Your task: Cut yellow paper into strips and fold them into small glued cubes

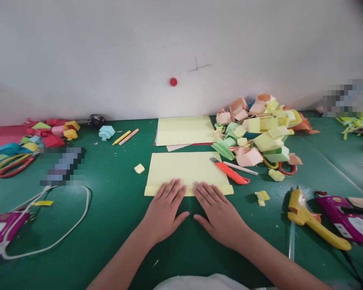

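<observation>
A pale yellow sheet of paper (184, 167) lies flat on the green table in front of me, its near edge folded over into a narrow strip. My left hand (166, 211) rests flat with its fingertips on the left half of that strip. On the right half lie the fingertips of my right hand (216, 213), fingers stretched out and the thumb apart. Both hands hold nothing. A red utility knife (232, 173) overlaps the sheet's right side, with a pale pencil-like stick (241, 168) beside it.
More yellow sheets (184, 131) lie behind. A heap of folded paper pieces (260, 135) stands right, near a yellow glue gun (311, 221) and a purple power strip (345, 217). At left are scissors (16, 165), a white cable (86, 201) and coloured paper pieces (53, 139).
</observation>
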Tool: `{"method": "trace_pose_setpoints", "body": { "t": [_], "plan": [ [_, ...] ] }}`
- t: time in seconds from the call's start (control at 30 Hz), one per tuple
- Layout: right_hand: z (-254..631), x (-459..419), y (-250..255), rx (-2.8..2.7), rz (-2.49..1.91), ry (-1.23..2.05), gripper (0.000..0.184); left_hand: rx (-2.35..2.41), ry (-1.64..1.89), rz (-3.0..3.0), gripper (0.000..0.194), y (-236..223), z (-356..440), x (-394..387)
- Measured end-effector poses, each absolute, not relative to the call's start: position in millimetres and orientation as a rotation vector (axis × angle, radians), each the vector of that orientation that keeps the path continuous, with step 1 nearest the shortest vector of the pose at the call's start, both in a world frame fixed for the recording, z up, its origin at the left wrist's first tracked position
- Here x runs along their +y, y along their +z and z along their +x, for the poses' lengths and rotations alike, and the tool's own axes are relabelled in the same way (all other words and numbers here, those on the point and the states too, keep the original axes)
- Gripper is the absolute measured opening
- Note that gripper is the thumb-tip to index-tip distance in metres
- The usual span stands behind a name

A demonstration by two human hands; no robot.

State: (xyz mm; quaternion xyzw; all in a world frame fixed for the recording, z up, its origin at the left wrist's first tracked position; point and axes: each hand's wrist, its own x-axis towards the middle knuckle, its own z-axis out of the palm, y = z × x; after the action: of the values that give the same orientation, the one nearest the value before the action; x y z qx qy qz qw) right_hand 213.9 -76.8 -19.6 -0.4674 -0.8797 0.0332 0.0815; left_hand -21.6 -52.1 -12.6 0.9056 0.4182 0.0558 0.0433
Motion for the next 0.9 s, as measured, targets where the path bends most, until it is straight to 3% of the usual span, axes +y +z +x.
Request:
{"method": "trace_pose_setpoints", "body": {
  "t": [0.57,0.9],
  "plan": [
    [217.3,-76.0,-20.5,-2.671,-1.398,0.127,0.069,1.380,0.130,2.704,0.071,-10.6,-24.5,-52.4],
    [251.7,-74.1,-23.3,-2.638,-1.460,-0.027,0.080,1.617,0.151,2.701,0.084,-19.8,-71.3,-67.5]
  ]
}}
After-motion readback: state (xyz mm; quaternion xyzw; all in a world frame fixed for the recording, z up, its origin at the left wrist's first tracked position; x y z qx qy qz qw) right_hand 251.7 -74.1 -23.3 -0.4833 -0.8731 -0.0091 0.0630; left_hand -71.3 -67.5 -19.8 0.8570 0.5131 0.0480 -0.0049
